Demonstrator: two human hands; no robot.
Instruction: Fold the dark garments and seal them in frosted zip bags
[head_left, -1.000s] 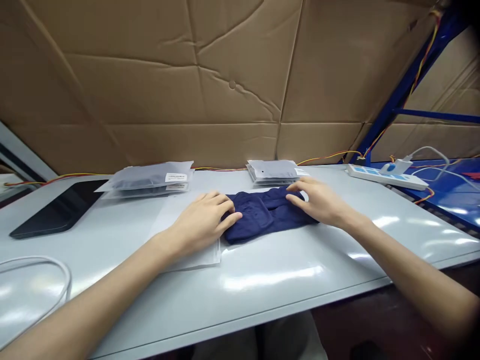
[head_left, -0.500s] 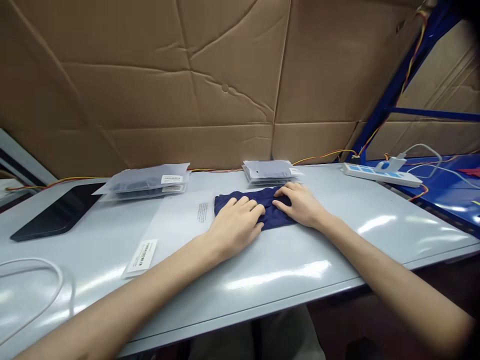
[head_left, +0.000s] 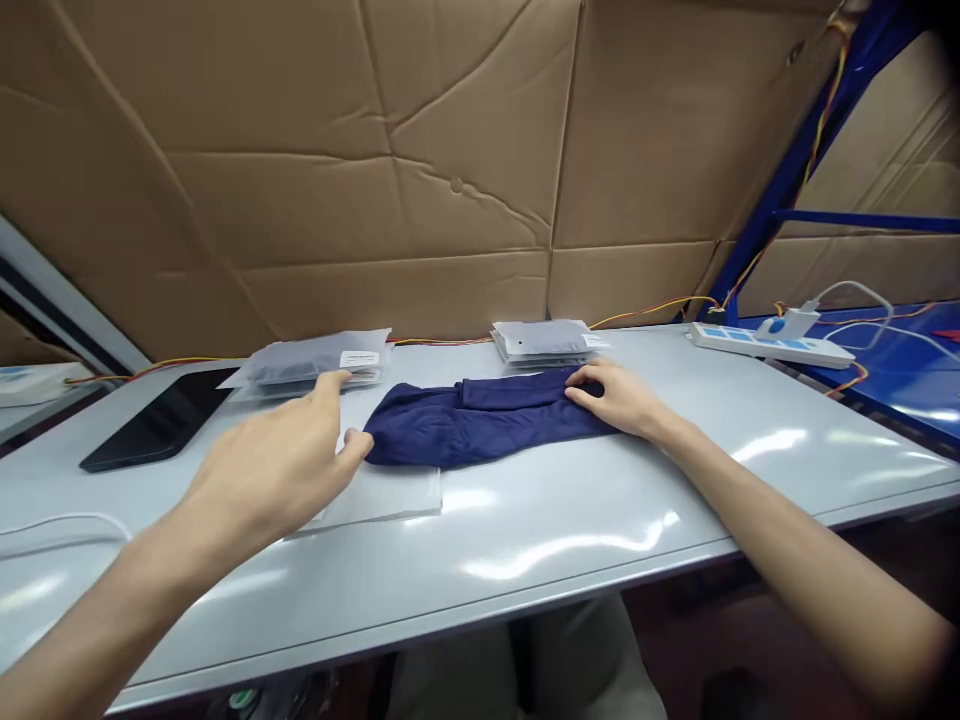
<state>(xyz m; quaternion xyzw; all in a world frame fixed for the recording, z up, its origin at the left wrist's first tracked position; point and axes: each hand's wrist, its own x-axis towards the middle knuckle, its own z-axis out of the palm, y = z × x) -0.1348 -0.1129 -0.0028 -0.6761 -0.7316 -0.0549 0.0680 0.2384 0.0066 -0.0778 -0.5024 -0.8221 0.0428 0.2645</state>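
We hold our left hand (head_left: 281, 462) raised just above the table (head_left: 570, 540), fingers spread and loose, thumb tip at the left end of the dark blue cloth (head_left: 480, 424), gripping nothing. Our right hand (head_left: 619, 397) lies flat and open on the cloth's right end, palm down, forearm stretched in from the lower right. The cloth is soft, creased knit fabric, folded into a long band; its long axis runs left to right across the middle of the table, with the left end lying on a clear plastic bag (head_left: 390, 492). The table is smooth, glossy and pale grey. Behind the cloth sit two stacks of frosted packets (head_left: 311, 358) (head_left: 546, 340), flat and rectangular, against a wall of creased cardboard (head_left: 420, 170).
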